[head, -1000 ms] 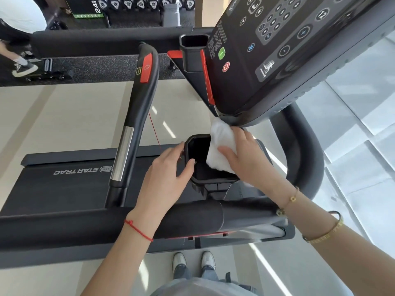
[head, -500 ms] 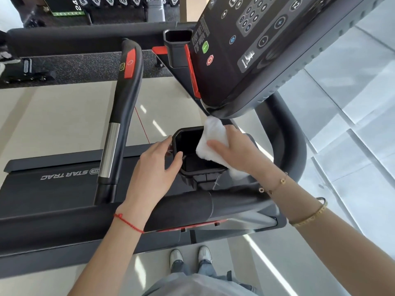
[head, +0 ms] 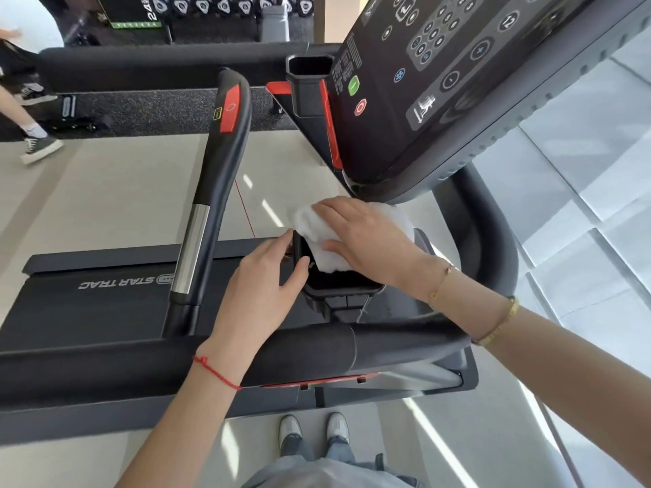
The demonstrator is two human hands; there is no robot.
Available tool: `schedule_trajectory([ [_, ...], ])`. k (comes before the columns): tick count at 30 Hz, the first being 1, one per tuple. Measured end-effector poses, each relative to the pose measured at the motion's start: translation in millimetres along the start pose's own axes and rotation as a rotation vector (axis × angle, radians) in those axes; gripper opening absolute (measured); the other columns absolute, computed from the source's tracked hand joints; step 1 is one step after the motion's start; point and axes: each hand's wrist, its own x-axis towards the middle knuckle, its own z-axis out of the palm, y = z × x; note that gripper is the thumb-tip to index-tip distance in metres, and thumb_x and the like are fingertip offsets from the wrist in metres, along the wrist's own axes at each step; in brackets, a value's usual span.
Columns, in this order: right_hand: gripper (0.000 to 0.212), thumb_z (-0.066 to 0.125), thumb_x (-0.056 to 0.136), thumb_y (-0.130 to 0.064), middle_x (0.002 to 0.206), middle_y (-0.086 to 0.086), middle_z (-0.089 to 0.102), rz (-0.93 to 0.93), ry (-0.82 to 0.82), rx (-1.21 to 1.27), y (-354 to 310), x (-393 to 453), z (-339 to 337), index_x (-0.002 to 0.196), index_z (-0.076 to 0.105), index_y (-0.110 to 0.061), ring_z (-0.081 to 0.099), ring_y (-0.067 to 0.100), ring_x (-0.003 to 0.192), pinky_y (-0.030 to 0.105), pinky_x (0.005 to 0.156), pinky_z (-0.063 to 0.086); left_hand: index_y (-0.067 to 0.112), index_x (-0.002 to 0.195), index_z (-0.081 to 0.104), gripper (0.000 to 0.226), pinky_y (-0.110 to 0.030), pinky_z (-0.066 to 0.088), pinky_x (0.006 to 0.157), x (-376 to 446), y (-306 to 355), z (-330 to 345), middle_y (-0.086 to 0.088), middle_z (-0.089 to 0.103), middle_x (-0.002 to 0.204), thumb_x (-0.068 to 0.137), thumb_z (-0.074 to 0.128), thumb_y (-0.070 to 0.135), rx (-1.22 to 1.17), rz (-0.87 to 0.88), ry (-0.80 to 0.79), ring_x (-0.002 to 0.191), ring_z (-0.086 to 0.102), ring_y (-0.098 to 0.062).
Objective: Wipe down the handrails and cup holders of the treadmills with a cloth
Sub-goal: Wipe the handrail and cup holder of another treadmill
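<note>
Cloth (head: 318, 237) in cup holder (head: 338, 288), console (head: 458, 82) behind, handrail (head: 211, 191) left, crossbar (head: 281, 350) before it.

We read "STAR TRAC" on the treadmill deck (head: 116, 282), upside down to us. The console (head: 458, 65) shows a "12" button; the rack sign (head: 135, 12) reads "24". Other print is unreadable.
</note>
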Motion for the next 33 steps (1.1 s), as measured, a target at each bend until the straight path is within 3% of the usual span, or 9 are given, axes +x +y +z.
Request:
schedule_trajectory([
  [5, 0.050, 0.046, 0.101, -0.036, 0.140, 0.003, 0.046, -0.105, -0.075, 0.033, 7, 18, 2, 0.145, 0.036, -0.015, 0.044, 0.021, 0.127, 0.030, 0.107, 0.032, 0.020, 0.129, 0.056, 0.041, -0.026, 0.046, 0.080, 0, -1, 2, 0.003, 0.063, 0.111, 0.094, 0.053, 0.041, 0.018, -0.025, 0.018, 0.101, 0.060, -0.016],
  [10, 0.048, 0.052, 0.098, -0.021, 0.141, 0.006, 0.044, 0.064, -0.043, 0.256, 19, -15, -5, 0.143, 0.038, -0.012, 0.040, 0.025, 0.130, 0.038, 0.110, 0.030, 0.025, 0.145, 0.046, 0.057, -0.029, 0.049, 0.095, 1, 0, 0, 0.008, 0.060, 0.127, 0.093, 0.048, 0.047, -0.020, -0.040, -0.018, 0.116, 0.057, -0.009],
  [13, 0.053, 0.053, 0.098, -0.020, 0.146, 0.006, 0.037, 0.215, 0.037, 0.287, 5, -27, 0, 0.146, 0.034, -0.010, 0.033, 0.023, 0.136, 0.027, 0.111, 0.027, 0.024, 0.145, 0.045, 0.056, -0.028, 0.047, 0.096, 0, 1, 0, 0.007, 0.059, 0.129, 0.094, 0.049, 0.046, -0.007, -0.034, -0.014, 0.118, 0.056, -0.010],
  [16, 0.056, 0.055, 0.097, -0.020, 0.145, 0.010, 0.036, 0.408, 0.147, 0.435, -9, -42, 4, 0.145, 0.031, -0.007, 0.035, 0.022, 0.129, 0.009, 0.091, 0.022, 0.023, 0.146, 0.045, 0.056, -0.022, 0.043, 0.090, -1, 0, 0, 0.007, 0.060, 0.128, 0.095, 0.050, 0.045, 0.017, -0.025, -0.001, 0.117, 0.056, -0.010],
  [18, 0.055, 0.053, 0.098, -0.024, 0.141, 0.011, 0.038, 0.524, 0.174, 0.556, -13, -57, 4, 0.145, 0.031, -0.007, 0.040, 0.016, 0.113, 0.002, 0.078, 0.022, 0.022, 0.145, 0.046, 0.055, -0.021, 0.042, 0.089, -1, 0, 0, 0.006, 0.061, 0.126, 0.095, 0.049, 0.045, 0.013, -0.014, -0.001, 0.115, 0.057, -0.010],
  [21, 0.050, 0.050, 0.099, -0.032, 0.131, 0.009, 0.045, 0.608, 0.146, 0.653, -19, -79, 7, 0.139, 0.037, -0.006, 0.039, 0.010, 0.099, 0.012, 0.070, 0.026, 0.022, 0.144, 0.047, 0.053, -0.027, 0.047, 0.094, 0, 1, -1, 0.004, 0.062, 0.124, 0.096, 0.050, 0.043, -0.004, 0.003, -0.010, 0.114, 0.057, -0.012],
  [25, 0.047, 0.047, 0.099, -0.036, 0.125, 0.014, 0.053, 0.656, 0.048, 0.634, -15, -66, 6, 0.130, 0.044, -0.001, 0.050, 0.019, 0.103, 0.019, 0.076, 0.030, 0.021, 0.142, 0.050, 0.050, -0.032, 0.050, 0.094, 0, 2, -1, 0.002, 0.064, 0.120, 0.095, 0.050, 0.040, -0.006, 0.028, -0.010, 0.110, 0.059, -0.015],
  [28, 0.051, 0.047, 0.100, -0.036, 0.128, 0.018, 0.051, 0.628, 0.059, 0.547, -9, -43, 1, 0.132, 0.041, 0.004, 0.051, 0.027, 0.113, 0.015, 0.072, 0.024, 0.019, 0.142, 0.050, 0.051, -0.029, 0.050, 0.093, 1, 1, -1, 0.001, 0.064, 0.118, 0.095, 0.050, 0.040, -0.008, 0.027, -0.014, 0.109, 0.060, -0.014],
  [33, 0.051, 0.048, 0.099, -0.037, 0.132, 0.014, 0.047, 0.576, 0.065, 0.542, -16, -73, 2, 0.135, 0.040, -0.001, 0.048, 0.024, 0.114, 0.018, 0.078, 0.027, 0.017, 0.142, 0.049, 0.051, -0.028, 0.049, 0.092, 1, -1, 0, 0.000, 0.065, 0.116, 0.096, 0.051, 0.039, 0.015, 0.022, -0.016, 0.108, 0.061, -0.014],
])
